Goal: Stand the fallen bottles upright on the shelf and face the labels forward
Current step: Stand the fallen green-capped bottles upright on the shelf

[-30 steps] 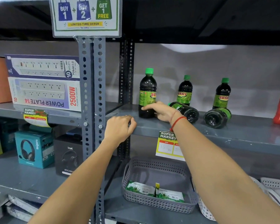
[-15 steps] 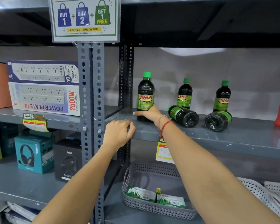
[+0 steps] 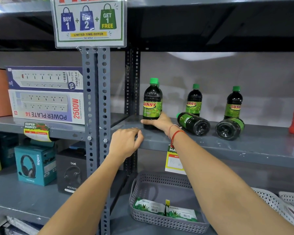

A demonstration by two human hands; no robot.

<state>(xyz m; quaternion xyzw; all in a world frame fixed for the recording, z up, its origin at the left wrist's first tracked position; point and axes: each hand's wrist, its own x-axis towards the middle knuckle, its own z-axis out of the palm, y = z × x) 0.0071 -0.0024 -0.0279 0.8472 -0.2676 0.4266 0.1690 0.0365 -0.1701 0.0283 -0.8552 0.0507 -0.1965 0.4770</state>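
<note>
Right hand (image 3: 157,122) clamped round base of upright bottle (image 3: 151,103); nearest fallen bottle (image 3: 193,123) just right of it on shelf (image 3: 210,141), bottom toward front, cap toward back. Left hand (image 3: 125,142) farther, curled on shelf edge

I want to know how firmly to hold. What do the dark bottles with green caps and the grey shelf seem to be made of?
Dark bottles with green caps: probably clear glossy plastic around dark liquid; highlights show and the fallen one's moulded base is visible. Grey shelf: likely painted metal, matt, with scuffs along its edge.
</note>
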